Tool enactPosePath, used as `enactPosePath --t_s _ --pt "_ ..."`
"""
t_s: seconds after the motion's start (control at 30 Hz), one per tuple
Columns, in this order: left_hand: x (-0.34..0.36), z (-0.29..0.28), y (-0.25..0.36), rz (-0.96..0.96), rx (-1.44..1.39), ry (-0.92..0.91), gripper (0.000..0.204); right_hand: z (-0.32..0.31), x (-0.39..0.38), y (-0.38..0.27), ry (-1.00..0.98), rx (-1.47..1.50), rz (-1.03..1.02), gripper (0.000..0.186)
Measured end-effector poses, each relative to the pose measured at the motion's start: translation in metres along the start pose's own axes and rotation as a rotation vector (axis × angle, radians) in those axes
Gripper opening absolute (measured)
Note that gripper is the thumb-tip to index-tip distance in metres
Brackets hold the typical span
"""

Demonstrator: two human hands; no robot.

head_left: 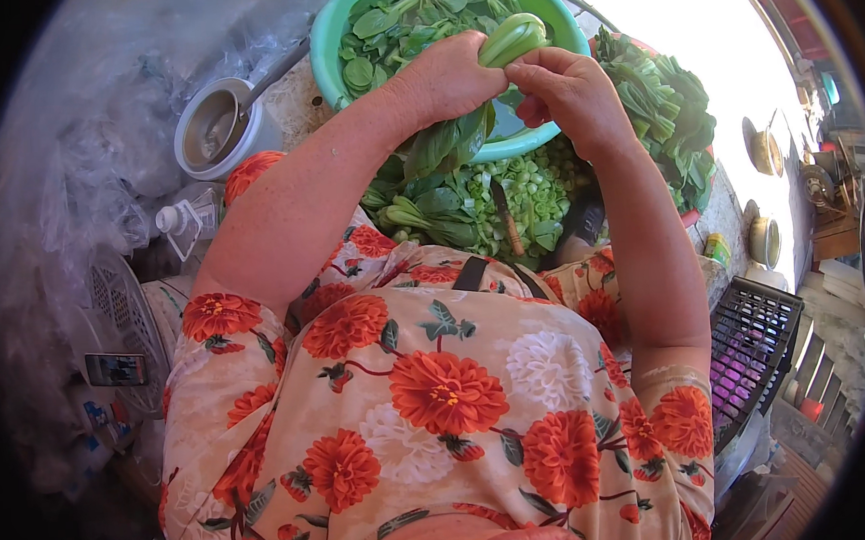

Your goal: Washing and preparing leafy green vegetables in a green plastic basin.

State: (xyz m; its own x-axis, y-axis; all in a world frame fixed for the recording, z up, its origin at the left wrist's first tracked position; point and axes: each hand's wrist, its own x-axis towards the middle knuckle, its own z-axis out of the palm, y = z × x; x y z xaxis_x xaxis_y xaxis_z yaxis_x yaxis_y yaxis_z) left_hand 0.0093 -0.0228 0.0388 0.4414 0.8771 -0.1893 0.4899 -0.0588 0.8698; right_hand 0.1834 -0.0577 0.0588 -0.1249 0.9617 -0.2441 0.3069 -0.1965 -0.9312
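My left hand [451,74] is closed around a head of bok choy [513,39]. Its pale green stem end points up and away, and its dark leaves hang below my wrist. Thumb and fingers of my right hand [568,92] pinch at the side of the stalks, just by the left hand. Both hands are over the near part of a green basin [320,45] that holds loose green leaves [412,20] and water. Below it, a knife with a wooden handle [510,226] lies on cut stem ends [538,200], beside more bok choy [428,218].
Bunches of leafy greens [665,105] are piled right of the basin. To the left stand a white bucket with a long-handled pan [216,130] and a clear plastic jug [191,223]. A phone [116,369] is at lower left, a black crate [756,338] at right.
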Motion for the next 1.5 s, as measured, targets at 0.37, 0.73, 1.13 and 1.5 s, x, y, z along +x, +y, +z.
enactPosePath --t_s 0.37,0.73,1.13,1.5 --pt "-0.002 0.008 -0.004 0.033 0.175 -0.066 0.053 0.003 0.005 0.016 -0.012 -0.002 0.012 0.029" --pt "-0.005 0.010 -0.011 -0.016 0.343 -0.059 0.051 0.013 0.003 0.022 -0.025 -0.059 0.076 0.023" --pt "-0.004 0.008 -0.014 -0.003 0.391 -0.055 0.051 0.014 0.006 0.026 -0.033 0.006 0.053 0.030" --pt "-0.004 0.007 -0.015 -0.005 0.382 -0.051 0.051 0.015 0.006 0.021 -0.026 -0.030 0.069 0.026"
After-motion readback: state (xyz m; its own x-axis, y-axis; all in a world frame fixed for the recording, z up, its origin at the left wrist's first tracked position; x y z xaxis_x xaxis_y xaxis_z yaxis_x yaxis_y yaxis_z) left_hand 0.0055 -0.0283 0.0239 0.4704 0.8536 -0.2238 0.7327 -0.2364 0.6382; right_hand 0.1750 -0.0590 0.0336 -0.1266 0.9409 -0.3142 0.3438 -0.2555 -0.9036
